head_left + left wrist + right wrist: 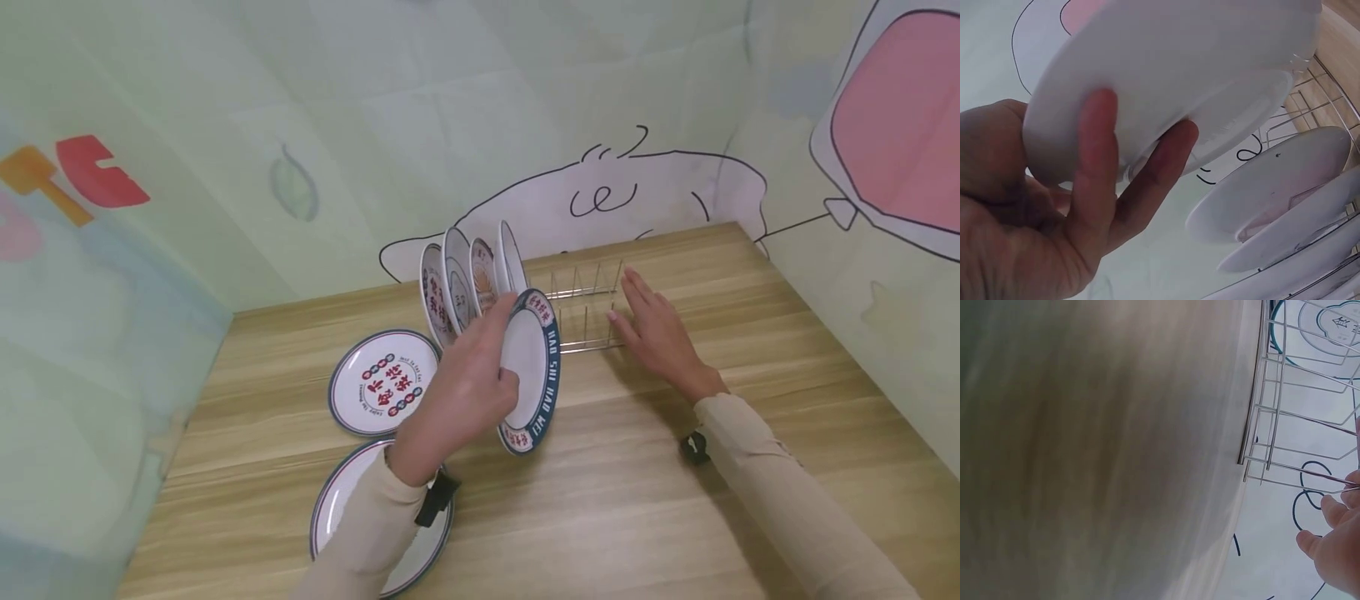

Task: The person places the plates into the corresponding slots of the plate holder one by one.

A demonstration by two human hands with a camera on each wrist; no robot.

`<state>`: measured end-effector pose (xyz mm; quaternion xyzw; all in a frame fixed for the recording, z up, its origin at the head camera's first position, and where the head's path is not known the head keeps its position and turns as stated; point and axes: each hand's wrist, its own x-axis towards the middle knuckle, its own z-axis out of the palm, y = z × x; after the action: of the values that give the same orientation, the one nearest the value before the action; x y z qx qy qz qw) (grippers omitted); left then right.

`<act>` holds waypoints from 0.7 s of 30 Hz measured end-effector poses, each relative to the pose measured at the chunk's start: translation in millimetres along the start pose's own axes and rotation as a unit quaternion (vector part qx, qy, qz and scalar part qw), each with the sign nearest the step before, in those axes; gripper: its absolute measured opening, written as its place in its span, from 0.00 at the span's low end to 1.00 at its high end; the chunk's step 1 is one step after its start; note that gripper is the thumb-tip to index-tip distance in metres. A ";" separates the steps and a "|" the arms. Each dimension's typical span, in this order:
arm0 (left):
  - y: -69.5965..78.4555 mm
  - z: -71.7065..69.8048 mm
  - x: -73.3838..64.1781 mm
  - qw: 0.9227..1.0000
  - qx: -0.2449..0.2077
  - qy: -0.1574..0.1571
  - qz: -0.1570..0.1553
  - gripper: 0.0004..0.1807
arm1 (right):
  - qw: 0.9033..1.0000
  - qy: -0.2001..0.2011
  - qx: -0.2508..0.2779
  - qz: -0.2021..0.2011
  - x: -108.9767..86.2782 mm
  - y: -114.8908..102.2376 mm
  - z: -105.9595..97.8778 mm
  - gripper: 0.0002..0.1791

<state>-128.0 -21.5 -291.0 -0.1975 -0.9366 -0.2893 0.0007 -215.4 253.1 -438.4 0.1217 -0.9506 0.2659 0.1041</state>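
Note:
My left hand (468, 379) grips a white plate (528, 367) with a dark blue lettered rim, tilted on edge above the table. In the left wrist view, two fingers press on the plate's pale underside (1185, 69). My right hand (663, 337) touches the right end of a wire dish rack (585, 346), its fingers extended along the wires. Several plates stand upright in the rack's left part, among them a white plate (512, 258) nearest the held one. The right wrist view shows the rack's wires (1279, 412) and part of the right hand (1341, 544).
Two plates lie flat at the left: one with red characters (390, 383), and another plate (337, 492) partly under the left forearm. The wooden table (622, 500) meets a printed cloth backdrop (360, 125) behind the rack.

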 end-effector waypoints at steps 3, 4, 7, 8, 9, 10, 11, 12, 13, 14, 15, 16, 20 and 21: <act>2.3 3.4 6.4 1.000 0.011 -0.008 -0.004 0.47 | 1.000 0.001 0.001 -0.001 0.9 -1.6 -0.6 0.36; 3.1 4.4 8.8 1.000 0.016 -0.011 -0.006 0.47 | 1.000 0.001 0.002 -0.002 1.2 -1.7 -0.6 0.36; 6.1 6.8 16.7 0.999 0.031 -0.025 -0.019 0.47 | 1.000 0.001 0.005 -0.003 1.5 -2.2 -0.8 0.36; 7.1 7.7 19.5 0.999 0.033 -0.031 -0.026 0.48 | 1.000 0.002 0.006 -0.004 1.5 -2.1 -0.5 0.36; 8.2 8.4 22.2 0.998 0.035 -0.036 -0.034 0.48 | 1.000 0.002 0.007 -0.004 1.4 -1.9 -0.3 0.36; 9.4 9.2 24.8 0.997 0.037 -0.043 -0.043 0.49 | 1.000 0.002 0.009 -0.004 1.2 -1.7 0.0 0.36; 10.4 10.0 27.4 0.997 0.038 -0.047 -0.050 0.49 | 1.000 0.001 0.011 -0.004 1.0 -1.7 0.1 0.36; 11.3 11.0 29.9 0.997 0.034 -0.051 -0.056 0.50 | 1.000 0.001 0.013 -0.003 0.8 -1.6 0.2 0.36; 11.9 12.1 32.3 0.996 0.031 -0.054 -0.062 0.51 | 1.000 0.001 0.014 -0.002 0.6 -1.3 0.5 0.37; 12.7 13.0 34.3 0.996 0.027 -0.056 -0.067 0.51 | 1.000 0.001 0.016 -0.001 0.4 -1.0 0.6 0.37; 13.2 14.1 36.2 0.996 0.027 -0.057 -0.070 0.51 | 1.000 0.001 0.017 0.000 0.2 -0.9 0.5 0.37; 13.6 15.4 37.9 0.995 0.023 -0.058 -0.071 0.52 | 1.000 0.001 0.018 0.001 0.1 -0.7 0.6 0.37; 15.1 19.9 42.3 0.995 0.011 -0.064 -0.081 0.51 | 1.000 0.002 0.019 0.003 -0.4 -0.3 0.9 0.37; 15.2 21.0 43.1 0.994 0.010 -0.065 -0.084 0.51 | 1.000 0.002 0.020 0.003 -0.5 -0.6 1.1 0.37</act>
<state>-159.7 17.3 -295.3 -0.1369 -0.9509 -0.2653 -0.0822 -214.9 252.1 -439.2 0.1204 -0.9454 0.2850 0.1027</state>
